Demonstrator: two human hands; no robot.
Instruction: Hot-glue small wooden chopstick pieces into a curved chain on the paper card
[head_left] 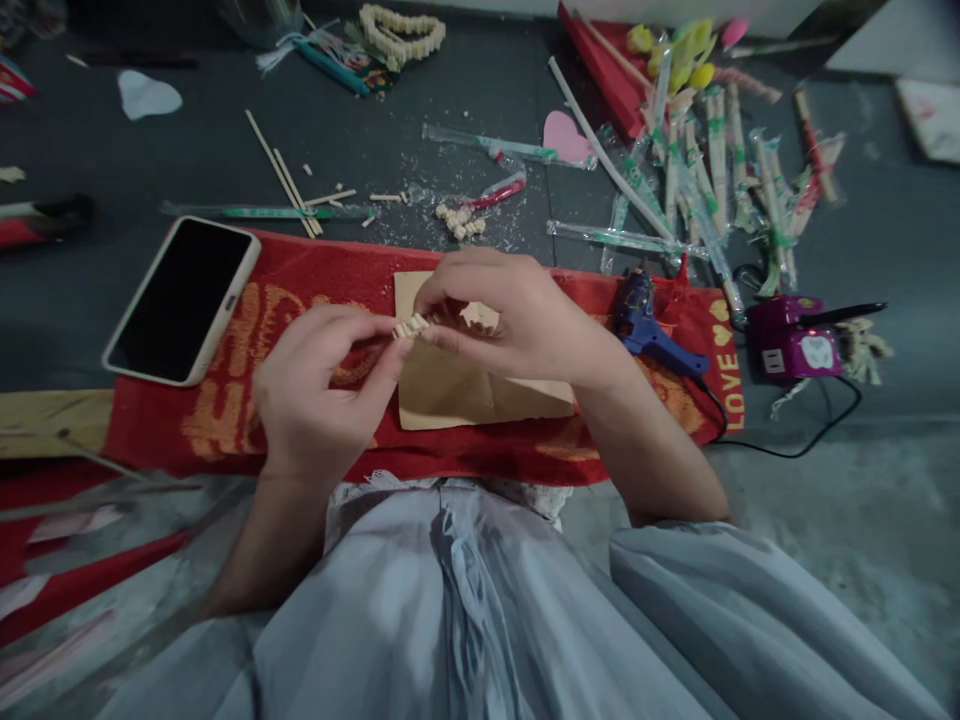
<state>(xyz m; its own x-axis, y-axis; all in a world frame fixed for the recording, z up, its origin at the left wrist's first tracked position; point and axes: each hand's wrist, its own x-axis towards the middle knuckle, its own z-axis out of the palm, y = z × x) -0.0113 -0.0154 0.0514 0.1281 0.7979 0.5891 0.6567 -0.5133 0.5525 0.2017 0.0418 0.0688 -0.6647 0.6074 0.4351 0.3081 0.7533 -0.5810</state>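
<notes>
Pale ridged piece point(409, 327) between hands, above brown sheet point(487, 398). Left hand point(307, 375) pinches its left end, thumb against finger; right hand point(525, 312) grips right end with fingertips. Red towel point(315, 268) fills room leftward to phone point(182, 300); blue glue gun point(651, 332) bounds right side. Towel's near edge meets lap.

Towel point(300, 262) along near edge of counter point(52, 310). Phone point(182, 300) at towel's left end. Paper sheet point(487, 402) on towel's middle; small piece point(410, 326) above it, between left grip point(315, 375) and right grip point(517, 310). Glue gun point(651, 332) on towel, right of sheet; box point(776, 345) farther right. Behind towel: bare sticks point(277, 175) left, cluster point(459, 222) centre, wrapped sticks point(716, 165) right.
</notes>
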